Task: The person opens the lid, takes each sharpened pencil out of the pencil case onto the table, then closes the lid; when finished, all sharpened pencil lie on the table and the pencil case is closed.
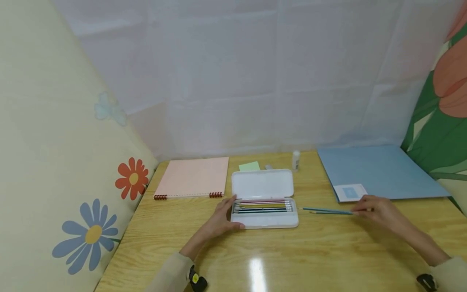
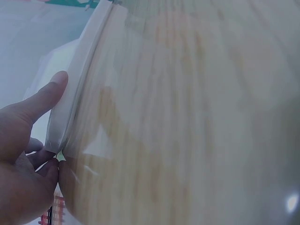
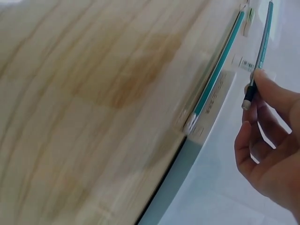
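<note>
An open white pencil case (image 1: 264,222) lies on the table with its lid (image 1: 262,183) tipped back and several pencils (image 1: 262,206) in a row inside. My left hand (image 1: 219,219) holds the case at its left end, thumb at the front edge and fingers by the rear corner. To the right of the case, my right hand (image 1: 379,213) pinches a teal pencil (image 3: 266,40) near its eraser end, between thumb and fingers. A second teal pencil (image 3: 219,68) lies on the table under it, close to the blue folder's edge.
A pink spiral notebook (image 1: 195,177) lies at the back left. Behind the case are green sticky notes (image 1: 249,166) and a small white glue stick (image 1: 296,160). The large blue folder (image 1: 383,172) with a white label (image 1: 350,192) covers the back right of the wooden table (image 1: 292,259).
</note>
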`<state>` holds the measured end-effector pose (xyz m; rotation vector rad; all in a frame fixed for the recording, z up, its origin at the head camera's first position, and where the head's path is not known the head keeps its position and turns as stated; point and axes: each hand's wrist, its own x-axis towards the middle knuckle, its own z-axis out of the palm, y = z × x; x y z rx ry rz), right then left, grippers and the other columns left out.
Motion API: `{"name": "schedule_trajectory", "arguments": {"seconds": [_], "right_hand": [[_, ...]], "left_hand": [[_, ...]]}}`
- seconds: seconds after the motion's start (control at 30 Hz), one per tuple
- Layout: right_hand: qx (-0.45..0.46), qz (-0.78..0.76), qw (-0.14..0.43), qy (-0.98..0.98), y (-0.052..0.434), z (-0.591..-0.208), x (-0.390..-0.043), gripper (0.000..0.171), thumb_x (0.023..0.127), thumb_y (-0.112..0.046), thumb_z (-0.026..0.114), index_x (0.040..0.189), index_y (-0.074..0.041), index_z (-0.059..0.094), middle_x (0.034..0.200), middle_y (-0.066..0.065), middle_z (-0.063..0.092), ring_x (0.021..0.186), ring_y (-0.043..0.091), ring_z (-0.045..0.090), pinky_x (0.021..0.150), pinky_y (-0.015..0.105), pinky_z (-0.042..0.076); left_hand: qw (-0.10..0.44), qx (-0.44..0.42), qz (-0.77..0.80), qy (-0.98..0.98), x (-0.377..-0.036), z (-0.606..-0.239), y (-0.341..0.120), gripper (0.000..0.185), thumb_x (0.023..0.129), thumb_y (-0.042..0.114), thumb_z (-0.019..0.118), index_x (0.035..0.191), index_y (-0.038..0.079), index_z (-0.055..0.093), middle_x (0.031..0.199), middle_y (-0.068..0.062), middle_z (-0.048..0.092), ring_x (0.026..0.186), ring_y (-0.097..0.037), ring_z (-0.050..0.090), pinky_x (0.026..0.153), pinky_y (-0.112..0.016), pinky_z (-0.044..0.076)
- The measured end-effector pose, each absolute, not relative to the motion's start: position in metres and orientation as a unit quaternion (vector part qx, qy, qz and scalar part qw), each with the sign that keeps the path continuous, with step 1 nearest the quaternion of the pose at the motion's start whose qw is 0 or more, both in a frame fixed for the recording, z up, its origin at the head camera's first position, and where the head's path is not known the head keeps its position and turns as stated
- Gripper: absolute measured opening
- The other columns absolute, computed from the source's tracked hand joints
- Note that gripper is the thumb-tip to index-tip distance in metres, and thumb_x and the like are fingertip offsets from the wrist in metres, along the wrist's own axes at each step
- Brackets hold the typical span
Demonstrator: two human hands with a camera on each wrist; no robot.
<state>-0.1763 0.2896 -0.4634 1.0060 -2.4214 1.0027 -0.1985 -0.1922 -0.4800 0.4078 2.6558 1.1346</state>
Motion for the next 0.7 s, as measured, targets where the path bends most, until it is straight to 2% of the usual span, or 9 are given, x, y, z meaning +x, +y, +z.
{"name": "schedule_trajectory", "arguments": {"seconds": [0.37,0.7], "right_hand": [[0.35,0.284,0.157,-0.879,0.315,-0.469,-0.174,0.019,0.067,0.007,0.079,0.078,-0.008,0.076,0.074,-0.009,0.06,0.065,-0.002,0.052,0.052,0.012,0.038],[0.339,0.298,0.137,-0.882,0.323,-0.471,-0.176,0.016,0.07,0.005,0.078,0.079,-0.007,0.076,0.075,-0.01,0.061,0.066,-0.003,0.052,0.052,0.013,0.039]], "left_hand": [[0.117,0.132,0.386,0.905,-0.197,-0.479,-0.191,0.104,0.074,0.041,0.082,0.154,0.013,0.022,0.153,-0.02,0.023,0.139,-0.041,0.022,0.109,-0.06,0.025],[0.113,0.136,0.383,0.907,-0.199,-0.48,-0.191,0.104,0.073,0.04,0.083,0.154,0.013,0.022,0.152,-0.019,0.025,0.139,-0.04,0.022,0.11,-0.059,0.025]]}}
